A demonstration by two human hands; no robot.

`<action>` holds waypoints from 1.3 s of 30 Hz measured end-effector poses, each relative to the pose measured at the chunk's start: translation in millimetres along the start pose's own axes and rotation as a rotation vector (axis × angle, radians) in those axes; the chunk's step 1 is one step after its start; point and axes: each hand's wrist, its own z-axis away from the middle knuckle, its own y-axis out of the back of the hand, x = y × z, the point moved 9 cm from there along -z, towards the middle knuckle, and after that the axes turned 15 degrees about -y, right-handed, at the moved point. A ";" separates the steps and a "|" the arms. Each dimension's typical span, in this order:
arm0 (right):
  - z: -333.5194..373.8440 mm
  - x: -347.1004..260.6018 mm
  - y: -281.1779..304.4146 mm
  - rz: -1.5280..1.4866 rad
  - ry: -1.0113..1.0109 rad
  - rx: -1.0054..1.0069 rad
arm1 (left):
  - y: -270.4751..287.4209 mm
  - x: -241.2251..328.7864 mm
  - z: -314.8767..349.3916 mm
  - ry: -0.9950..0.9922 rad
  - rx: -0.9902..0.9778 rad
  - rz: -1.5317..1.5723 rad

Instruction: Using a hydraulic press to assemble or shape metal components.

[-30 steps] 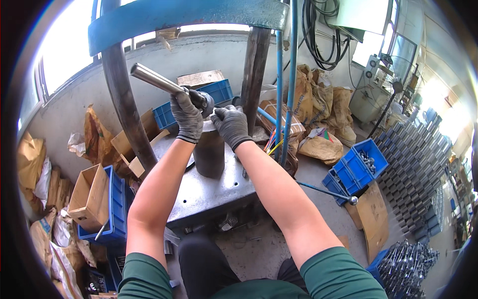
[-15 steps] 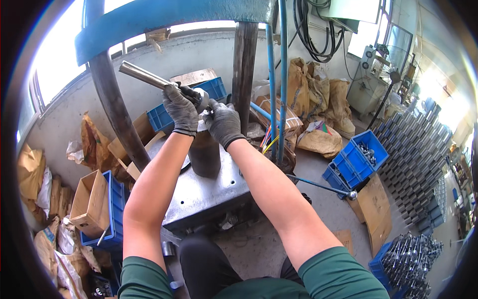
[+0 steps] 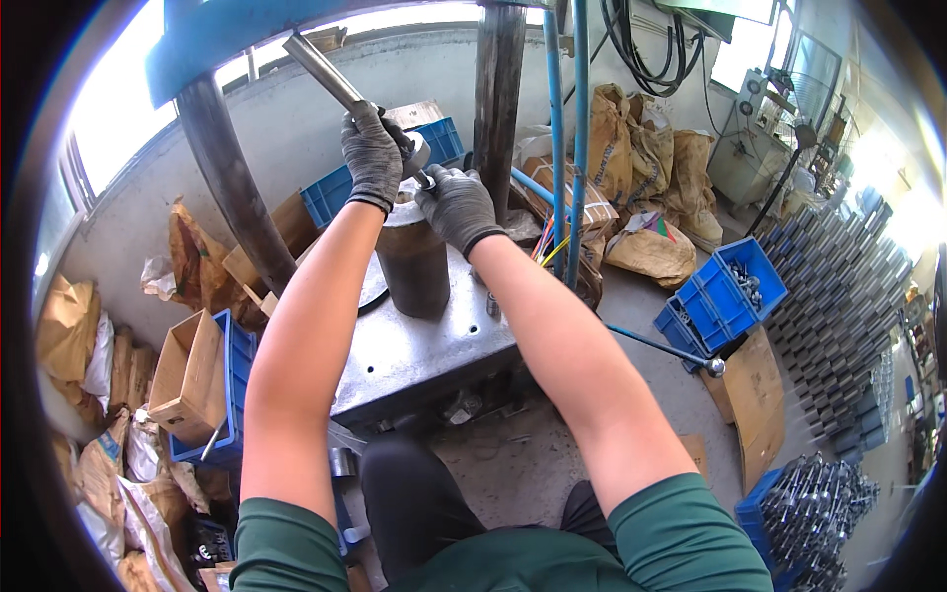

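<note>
My left hand [image 3: 373, 158], in a grey knit glove, is closed around a shiny metal tube [image 3: 324, 71] that slants up to the left. At the tube's lower end a pale round collar [image 3: 418, 151] shows beside my fingers. My right hand [image 3: 459, 209], gloved the same way, pinches a small silver metal pin [image 3: 424, 182] just below the collar; its far end is partly hidden. Both hands are above a thick dark steel cylinder [image 3: 414, 274], which stands upright on a metal press table [image 3: 395, 345].
Dark steel columns [image 3: 232, 187] and a blue crossbeam [image 3: 326, 22] frame the work spot. A blue lever with a ball end [image 3: 715, 367] juts out at the right. Blue bins [image 3: 725, 296], stacked metal tubes [image 3: 834, 306] and brown sacks [image 3: 646, 173] stand around; a wooden box [image 3: 187, 380] is at left.
The metal tube now slants more steeply. My right hand sits lower against the collar, and the small pin between them is more visible. The whole view has shifted slightly.
</note>
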 end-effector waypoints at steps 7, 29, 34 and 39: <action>66.3 -2.6 85.1 0.298 0.509 -0.295 | 16.1 -4.4 -3.7 0.014 0.022 -0.010; 77.7 143.3 288.1 0.393 0.290 0.070 | 15.1 -42.2 -27.8 0.192 0.027 0.132; 14.6 173.7 273.9 0.391 -0.108 0.112 | 10.6 -37.6 -23.4 0.207 0.006 0.112; -1.4 188.5 268.4 0.505 -0.193 0.061 | 0.3 -24.9 -19.2 0.129 0.007 -0.030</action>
